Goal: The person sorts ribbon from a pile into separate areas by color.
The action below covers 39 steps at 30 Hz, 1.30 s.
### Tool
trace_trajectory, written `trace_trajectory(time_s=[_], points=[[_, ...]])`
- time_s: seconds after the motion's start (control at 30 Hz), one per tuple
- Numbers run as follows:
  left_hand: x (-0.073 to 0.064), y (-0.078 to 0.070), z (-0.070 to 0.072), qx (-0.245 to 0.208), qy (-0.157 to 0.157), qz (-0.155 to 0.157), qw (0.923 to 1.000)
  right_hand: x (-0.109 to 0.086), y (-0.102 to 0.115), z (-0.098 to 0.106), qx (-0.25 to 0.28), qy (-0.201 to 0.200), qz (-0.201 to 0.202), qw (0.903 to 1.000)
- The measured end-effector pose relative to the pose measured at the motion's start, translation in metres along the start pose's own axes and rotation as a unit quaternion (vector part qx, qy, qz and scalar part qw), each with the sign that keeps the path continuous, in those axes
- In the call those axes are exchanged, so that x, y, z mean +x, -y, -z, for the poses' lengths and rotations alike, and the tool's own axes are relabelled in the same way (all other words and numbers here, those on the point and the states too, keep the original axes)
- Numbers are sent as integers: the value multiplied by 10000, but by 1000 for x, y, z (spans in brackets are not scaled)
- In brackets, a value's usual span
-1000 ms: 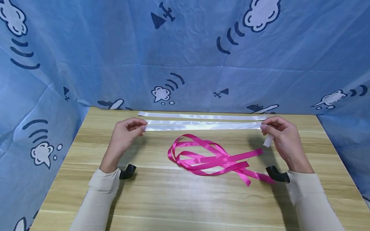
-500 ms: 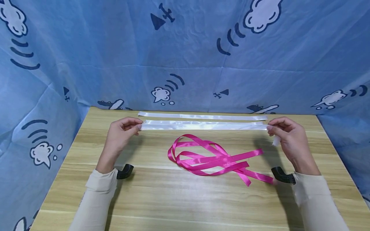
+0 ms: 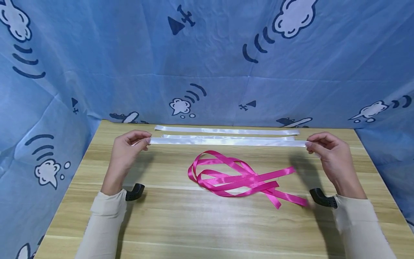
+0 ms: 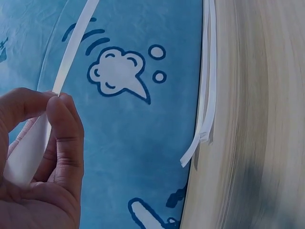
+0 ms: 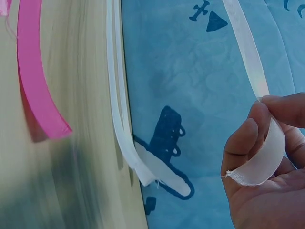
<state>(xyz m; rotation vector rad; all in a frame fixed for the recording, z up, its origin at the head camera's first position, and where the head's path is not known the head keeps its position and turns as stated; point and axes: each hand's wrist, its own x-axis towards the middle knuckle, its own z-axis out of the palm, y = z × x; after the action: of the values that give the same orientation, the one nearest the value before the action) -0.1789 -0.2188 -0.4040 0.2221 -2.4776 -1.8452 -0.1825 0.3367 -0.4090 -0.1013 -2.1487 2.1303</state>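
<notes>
A white satin ribbon is stretched level between both hands, above the table in the wrist views. My left hand pinches it near one end between thumb and index finger; the tail curls into the palm. At the other end my right hand pinches it the same way, and a short frayed tail bends over the curled fingers. Behind the held ribbon, in the head view, lie two more white ribbons: a far one by the table's back edge and a nearer one, partly hidden.
A long pink ribbon lies in loose loops on the wooden table, with its ends toward the right. A blue patterned cloth hangs right behind the table. Black wrist mounts jut inward from the sleeves.
Both hands have moved apart, left hand leftward and right hand rightward, with more of the white ribbon showing between them. The pink ribbon and the two white ribbons behind stay in place.
</notes>
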Motion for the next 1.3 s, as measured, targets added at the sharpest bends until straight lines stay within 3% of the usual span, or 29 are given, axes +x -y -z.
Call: trace_trajectory(time_s=[0.23,0.63,0.9,1.3], points=[[0,-1,5,95,-209,166,9996,0,1,7,53,-154,85,9998],[0,0,15,-178,-471,64,9987,-1,1,16,-29,-364,28,9993],[0,1,20,-838,-527,-34,9951,-1,3,22,170,-388,17,9991],[1,0,24,-1108,-615,4,9919,-1,4,28,277,-538,101,9981]])
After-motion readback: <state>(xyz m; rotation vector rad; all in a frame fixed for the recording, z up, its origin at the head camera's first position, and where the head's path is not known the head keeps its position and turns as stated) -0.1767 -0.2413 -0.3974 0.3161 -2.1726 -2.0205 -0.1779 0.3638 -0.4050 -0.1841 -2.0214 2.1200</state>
